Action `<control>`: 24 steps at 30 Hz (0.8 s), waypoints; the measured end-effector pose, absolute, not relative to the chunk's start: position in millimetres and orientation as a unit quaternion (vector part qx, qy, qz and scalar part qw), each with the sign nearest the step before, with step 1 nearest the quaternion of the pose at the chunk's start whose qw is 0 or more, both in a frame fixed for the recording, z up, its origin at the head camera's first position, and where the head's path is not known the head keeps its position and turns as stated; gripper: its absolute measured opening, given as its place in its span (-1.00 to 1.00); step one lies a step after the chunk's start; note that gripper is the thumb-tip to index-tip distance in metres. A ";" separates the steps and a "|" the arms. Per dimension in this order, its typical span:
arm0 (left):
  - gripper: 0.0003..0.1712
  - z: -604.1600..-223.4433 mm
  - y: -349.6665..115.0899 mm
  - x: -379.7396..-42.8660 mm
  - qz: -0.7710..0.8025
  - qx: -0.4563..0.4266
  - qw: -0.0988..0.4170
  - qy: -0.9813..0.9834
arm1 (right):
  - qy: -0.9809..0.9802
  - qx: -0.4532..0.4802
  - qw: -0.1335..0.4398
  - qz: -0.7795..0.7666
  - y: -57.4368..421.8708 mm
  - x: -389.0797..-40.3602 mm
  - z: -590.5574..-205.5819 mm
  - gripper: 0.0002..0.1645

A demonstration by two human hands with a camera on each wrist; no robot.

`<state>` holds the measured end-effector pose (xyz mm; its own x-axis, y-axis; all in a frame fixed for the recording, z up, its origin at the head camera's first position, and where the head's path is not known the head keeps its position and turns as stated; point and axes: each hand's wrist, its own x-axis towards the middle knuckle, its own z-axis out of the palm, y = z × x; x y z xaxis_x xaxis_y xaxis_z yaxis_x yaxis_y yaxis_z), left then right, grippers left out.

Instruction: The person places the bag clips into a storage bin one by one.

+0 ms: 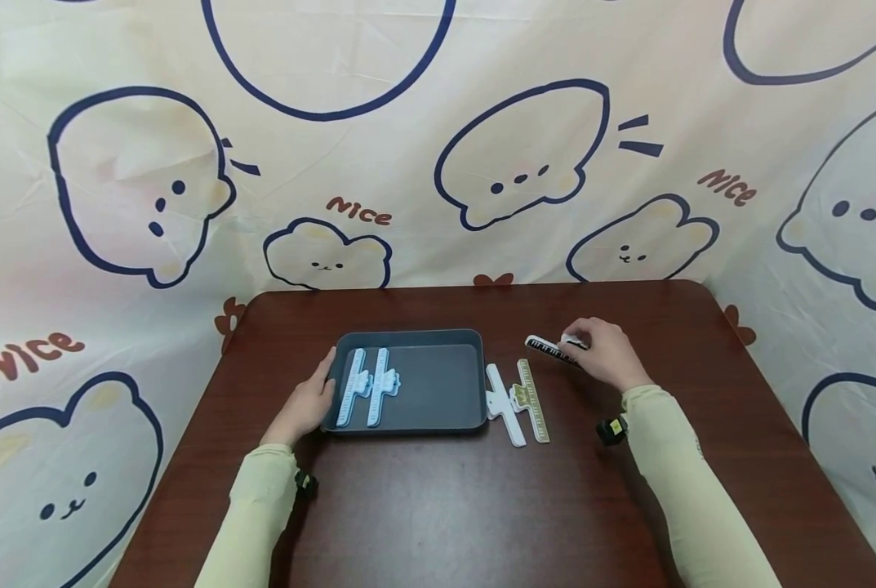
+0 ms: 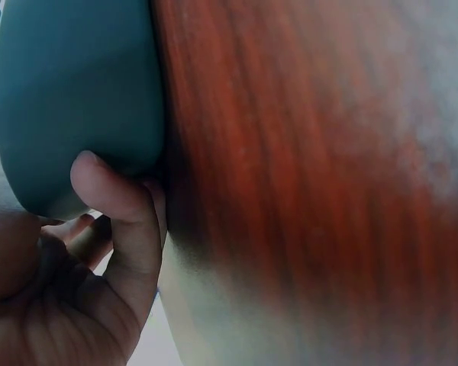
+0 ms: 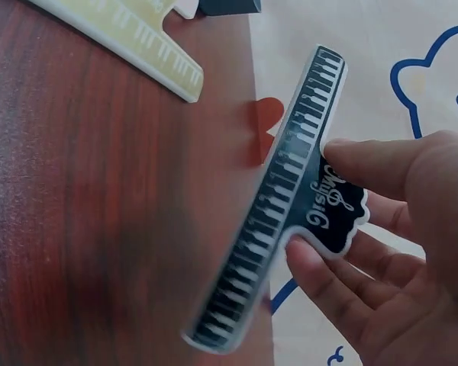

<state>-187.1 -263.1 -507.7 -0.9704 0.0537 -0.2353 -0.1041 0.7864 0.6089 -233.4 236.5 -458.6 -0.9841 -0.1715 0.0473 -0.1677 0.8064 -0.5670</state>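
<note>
My right hand (image 1: 605, 353) pinches a black page clip (image 3: 269, 215) by its handle, which reads "Music"; its long bar has a piano-key pattern. The clip is raised over the table, to the right of the tray. At the left end of a dark grey tray (image 1: 438, 388), my left hand (image 1: 307, 404) grips the wall, with the thumb (image 2: 111, 187) against the outside near the front corner. Two light blue clips (image 1: 353, 388) lie side by side in the tray's left part. Beside its right wall are a white clip (image 1: 507, 408) and a yellow-green clip (image 1: 533, 400).
The brown wooden table (image 1: 423, 506) carries all of these things. A pale curtain (image 1: 408, 171) with cartoon bears hangs behind the table and along its sides. Each wrist wears a small black camera (image 1: 611, 431).
</note>
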 end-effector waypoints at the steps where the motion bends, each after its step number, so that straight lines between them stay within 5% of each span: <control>1: -0.31 -507.3 -263.0 -187.1 0.327 -0.014 0.121 0.937 | 0.950 -0.087 0.001 -0.301 237.0 -233.2 -457.4 -0.75; 14: -0.31 -508.9 -264.8 -187.1 0.329 -0.012 0.121 0.936 | 0.937 -0.050 -0.007 -0.344 239.7 -234.5 -449.2 -0.58; 24: -0.31 -510.8 -264.3 -186.7 0.333 -0.014 0.121 0.935 | 0.934 -0.025 0.050 -0.353 243.1 -237.4 -461.6 -0.57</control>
